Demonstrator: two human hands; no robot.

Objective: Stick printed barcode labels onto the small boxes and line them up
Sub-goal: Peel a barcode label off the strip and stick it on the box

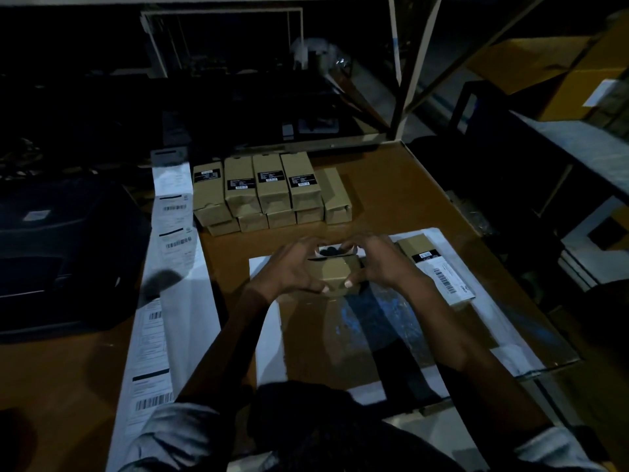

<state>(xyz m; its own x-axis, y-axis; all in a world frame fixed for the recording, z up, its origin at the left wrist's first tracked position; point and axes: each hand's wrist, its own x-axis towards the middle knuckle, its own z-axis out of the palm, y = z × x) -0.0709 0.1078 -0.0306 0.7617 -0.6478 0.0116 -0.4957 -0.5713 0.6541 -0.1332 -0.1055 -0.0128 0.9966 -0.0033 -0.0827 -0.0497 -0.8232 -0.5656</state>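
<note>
Both hands meet on one small box (335, 272) at the middle of the brown table (391, 185); the left hand (292, 267) curls round its left side and the right hand (381, 264) round its right, thumbs touching the near edge and fingertips pinching a label (329, 252) at the box's far top edge (white with a dark print, half hidden by the fingers, so whether it is stuck down cannot be told); the box rests over a white sheet (476, 301) spread on the table. Just right of the right hand lies a second box (417, 248) with a dark label, and beside it a white barcode label (446, 277) on the same sheet. Beyond the hands, well apart from them, stands the lined-up stack of boxes (269, 192), packed side by side in two layers, the upper ones showing black labels on top; one plain box sits at its right end. A long strip of printed labels (173, 212) runs down the left side of the table, next to a dark printer (58, 240); metal shelving (408, 69) and cardboard cartons (544, 66) fill the dim background.
</note>
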